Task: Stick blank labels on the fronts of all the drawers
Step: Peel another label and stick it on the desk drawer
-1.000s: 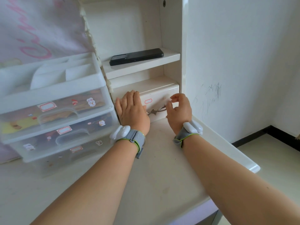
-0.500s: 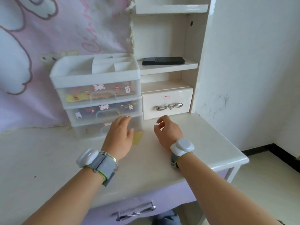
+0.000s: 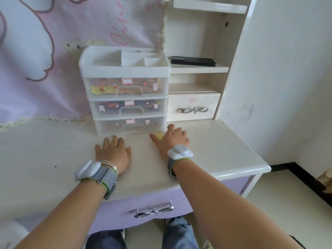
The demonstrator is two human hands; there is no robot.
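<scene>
Hands lie flat and empty on the tabletop (image 3: 224,150): left hand (image 3: 113,153) bare, right hand (image 3: 170,141) over a yellow sheet (image 3: 159,135). Purple desk drawer (image 3: 143,209) shows no label; it risks being forgotten, I think, unlike the labelled white drawer (image 3: 193,106).

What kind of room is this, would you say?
Probably a child's bedroom or study corner at home. A white desk with a lilac drawer stands against a pink cartoon wall hanging, and a clear three-drawer organizer covered in little stickers sits on top.
</scene>
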